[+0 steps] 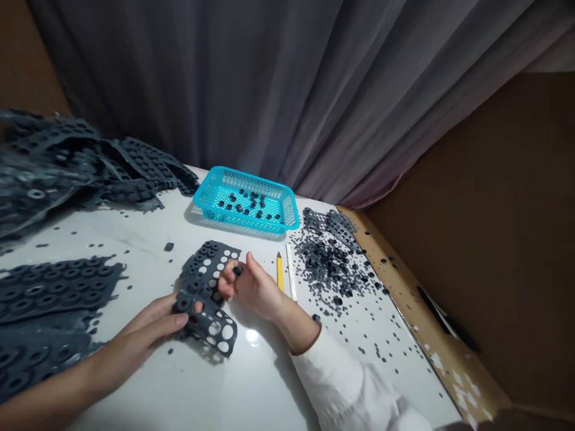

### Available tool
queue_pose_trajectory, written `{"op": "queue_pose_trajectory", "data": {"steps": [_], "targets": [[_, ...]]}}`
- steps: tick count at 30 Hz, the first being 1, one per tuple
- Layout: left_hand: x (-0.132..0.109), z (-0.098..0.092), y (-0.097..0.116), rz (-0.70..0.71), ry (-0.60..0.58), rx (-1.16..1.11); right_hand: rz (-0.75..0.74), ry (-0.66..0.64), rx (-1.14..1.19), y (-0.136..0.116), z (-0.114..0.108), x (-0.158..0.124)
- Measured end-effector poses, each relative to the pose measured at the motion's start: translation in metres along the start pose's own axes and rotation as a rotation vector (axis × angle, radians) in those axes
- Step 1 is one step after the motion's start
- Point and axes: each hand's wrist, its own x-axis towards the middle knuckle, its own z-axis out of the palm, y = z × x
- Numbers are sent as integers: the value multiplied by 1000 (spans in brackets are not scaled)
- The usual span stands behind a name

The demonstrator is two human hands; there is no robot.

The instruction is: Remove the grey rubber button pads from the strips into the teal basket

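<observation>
My left hand [157, 320] is closed on the near end of a dark grey rubber sheet [211, 326], its thumb on top. This sheet bends upward and has rows of round holes; some raised rings remain in its far part. Just right of the sheet is my right hand [254, 290], palm turned sideways and thumb raised. A small black rubber ring [237, 271] sits in its curled fingers. Beyond both hands stands a turquoise plastic basket [245, 224] with several small black rubber pieces [254, 200] scattered over its bottom.
Rubber sheets with rings are heaped at the back left [130, 164], and others lie at the near left [58, 287]. A yellow pencil-like tool [280, 272] and a white strip [291, 272] lie right of centre. Black scraps [330, 260] spread toward the table's right edge, near perforated sheets [330, 222].
</observation>
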Motion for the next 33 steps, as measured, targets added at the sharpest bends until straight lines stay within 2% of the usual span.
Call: {"op": "queue_pose_trajectory", "data": {"steps": [4,7,11,16,20,23,26,28,29,33], "targets": [[3,2,-2,-36,27,-150,-98,-25,-103,4,3,-3],[5,4,1,-117,25,-145,-137,-68,-148,4,5,-6],[4,10,9,-97,62,-134,-170,-77,-231,4,7,-8],[4,11,7,-63,-24,-143,-238,-83,-394,2,9,-11],[5,5,2,-19,-76,-64,-267,-68,-560,-2,7,-13],[2,3,1,-8,-40,34,-278,-80,-775,-6,9,-14],[-2,6,0,73,113,137,-309,-109,-1109,-8,14,-15],[-5,11,0,153,186,183,-328,-80,-1318,-8,19,-15],[-6,13,0,183,173,196,-329,-56,-1405,-7,22,-15],[-1,15,0,248,-21,281,-305,-17,-1609,-6,30,-17]]}}
